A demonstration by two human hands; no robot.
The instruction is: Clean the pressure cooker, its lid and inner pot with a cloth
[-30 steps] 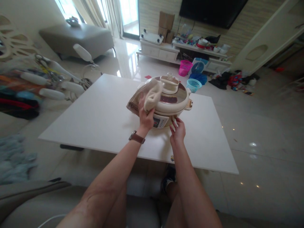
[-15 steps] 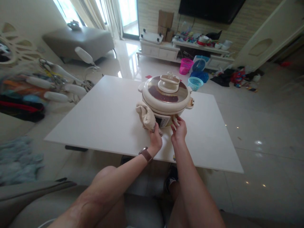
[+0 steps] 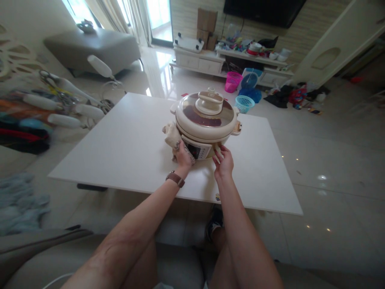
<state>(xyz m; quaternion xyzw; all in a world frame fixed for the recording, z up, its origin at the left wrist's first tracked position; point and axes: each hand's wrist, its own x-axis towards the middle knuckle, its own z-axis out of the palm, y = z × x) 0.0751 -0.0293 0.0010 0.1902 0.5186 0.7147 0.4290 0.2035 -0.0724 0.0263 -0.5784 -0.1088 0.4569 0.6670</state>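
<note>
A cream electric cooker (image 3: pixel 207 124) with a glass lid and a knob on top stands on the white table (image 3: pixel 126 152). My left hand (image 3: pixel 183 155), with a brown watch on its wrist, is closed on a beige cloth (image 3: pixel 172 136) and presses it against the cooker's lower left side, beside the control panel. My right hand (image 3: pixel 223 161) rests against the cooker's front right base, fingers curled on its edge.
A grey sofa (image 3: pixel 90 48) stands at the back left, a TV stand (image 3: pixel 228 64) with clutter at the back. Pink and blue baskets (image 3: pixel 239 92) sit on the shiny floor behind the table. Tools and cloths lie at the left (image 3: pixel 45 108).
The left hand took the cloth down off the lid to the table in front of the cooker, then moved it up against the cooker's left side. The right hand stayed at the base.
</note>
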